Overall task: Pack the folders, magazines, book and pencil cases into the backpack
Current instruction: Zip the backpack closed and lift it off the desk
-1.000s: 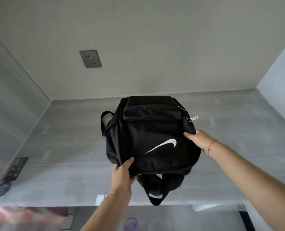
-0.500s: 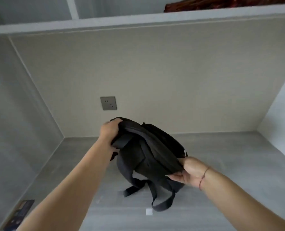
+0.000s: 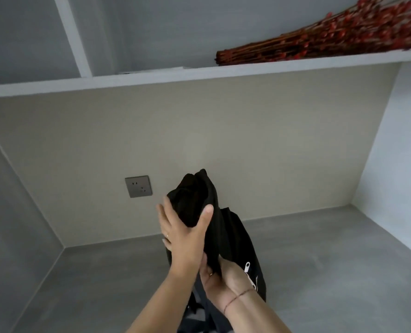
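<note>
One soft black fabric backpack [image 3: 233,239] held upright over grey tabletop [image 3: 331,260] | left hand [image 3: 182,239] clasps its upper fold, right hand [image 3: 226,282] pinches fabric by white zip pull [image 3: 247,267] | best next: set down, unzip wide

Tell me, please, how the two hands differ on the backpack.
The left hand grips the backpack high up; the right hand grips it lower, by the zipper pull. The right wrist wears a thin bracelet; the left wrist is bare. Both hold the backpack.
</note>
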